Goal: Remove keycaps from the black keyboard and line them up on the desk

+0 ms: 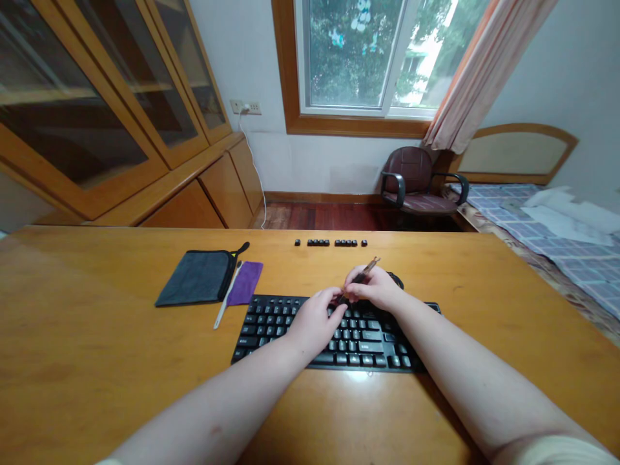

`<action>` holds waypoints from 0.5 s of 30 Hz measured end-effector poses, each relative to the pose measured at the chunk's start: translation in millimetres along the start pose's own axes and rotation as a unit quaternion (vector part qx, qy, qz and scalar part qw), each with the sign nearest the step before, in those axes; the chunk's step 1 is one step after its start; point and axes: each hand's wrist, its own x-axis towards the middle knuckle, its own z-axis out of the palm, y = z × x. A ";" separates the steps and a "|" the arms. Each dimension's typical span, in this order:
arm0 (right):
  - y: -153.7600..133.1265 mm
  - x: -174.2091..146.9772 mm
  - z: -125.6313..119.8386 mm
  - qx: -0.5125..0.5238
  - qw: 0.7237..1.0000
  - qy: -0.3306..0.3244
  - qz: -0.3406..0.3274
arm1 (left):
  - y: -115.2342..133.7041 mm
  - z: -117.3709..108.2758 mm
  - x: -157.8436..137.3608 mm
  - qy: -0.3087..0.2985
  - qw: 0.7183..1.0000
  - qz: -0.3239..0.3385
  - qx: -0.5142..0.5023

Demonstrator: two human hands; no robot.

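A black keyboard [276, 323] lies on the wooden desk in front of me. My right hand [375, 289] is closed around a slim dark tool [367, 268] with a forked, brownish upper end, tilted up to the right; its kind is unclear. The tool's lower end sits low over the keyboard's top rows, hidden by fingers. My left hand [317, 323] rests over the middle of the keys, its fingertips bent in close to that lower end. Whatever those fingertips grip is too small to make out. Several loose black keycaps [318, 243] stand in a row near the desk's far edge.
Left of the keyboard are a dark grey cloth [196, 278] with a loop, a purple cloth [246, 282] and a slim white brush [227, 300]. A coiled black cable [397, 279] lies behind my right hand. Beyond the desk [121, 381] stands an office chair [411, 177].
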 end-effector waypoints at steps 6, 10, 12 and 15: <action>-4.8 0.2 1.1 -0.061 0.997 0.034 -0.017 | -3.0 0.2 1.8 0.050 0.998 -0.009 -0.041; -7.3 -0.3 1.0 -0.083 0.996 0.034 -0.025 | -3.8 0.8 1.8 0.056 0.997 -0.012 -0.047; -7.4 -0.6 0.2 -0.071 0.997 0.020 -0.016 | -4.0 1.3 1.2 0.056 0.998 -0.004 -0.035; -6.8 -1.0 -0.9 -0.055 0.998 0.003 -0.002 | -4.1 1.5 0.2 0.055 0.998 0.003 -0.018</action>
